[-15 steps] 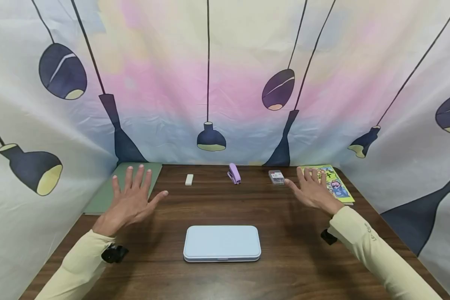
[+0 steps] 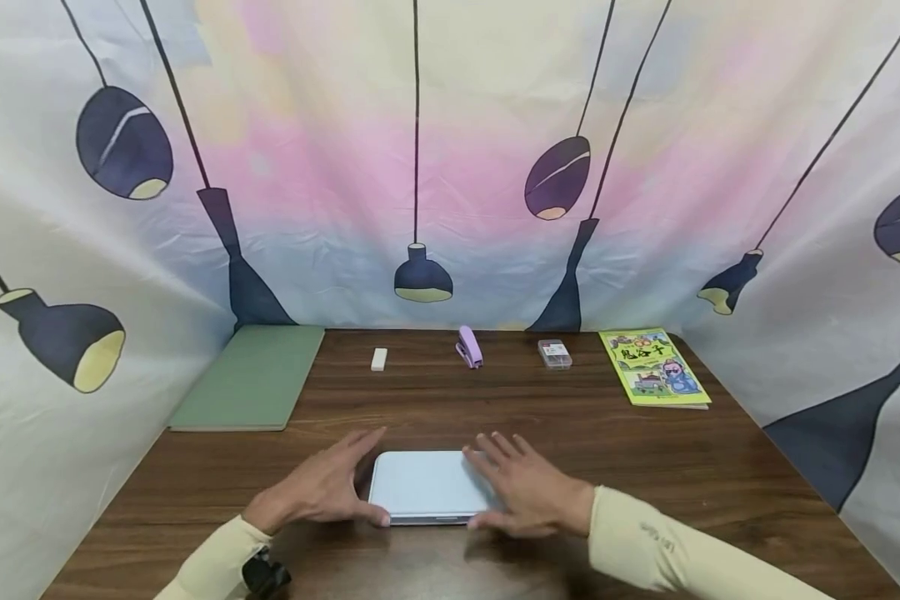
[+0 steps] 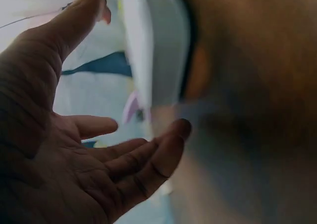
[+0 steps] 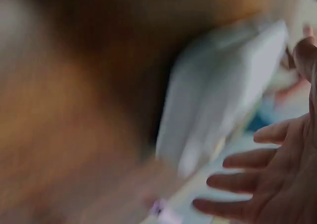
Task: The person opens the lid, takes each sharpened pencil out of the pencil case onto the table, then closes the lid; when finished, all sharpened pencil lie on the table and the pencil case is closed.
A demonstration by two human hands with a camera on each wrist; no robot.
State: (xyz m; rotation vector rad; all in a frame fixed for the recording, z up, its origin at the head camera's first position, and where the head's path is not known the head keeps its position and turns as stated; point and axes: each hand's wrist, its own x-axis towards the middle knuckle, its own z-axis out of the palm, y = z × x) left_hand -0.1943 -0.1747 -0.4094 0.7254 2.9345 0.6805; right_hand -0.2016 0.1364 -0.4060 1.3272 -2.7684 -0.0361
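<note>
Head view shows our left hand (image 2: 322, 487) at the left end of the pale blue case (image 2: 427, 487), fingers spread, thumb at its front edge. Our right hand (image 2: 525, 492) lies spread over the case's right end. The case rests flat on the brown table (image 2: 720, 467), near its front edge, between both hands.

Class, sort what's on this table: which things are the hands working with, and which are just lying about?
In hand:
pale blue case
left hand
right hand

Lying about:
green folder
white eraser
purple stapler
small clear box
yellow-green booklet
</note>
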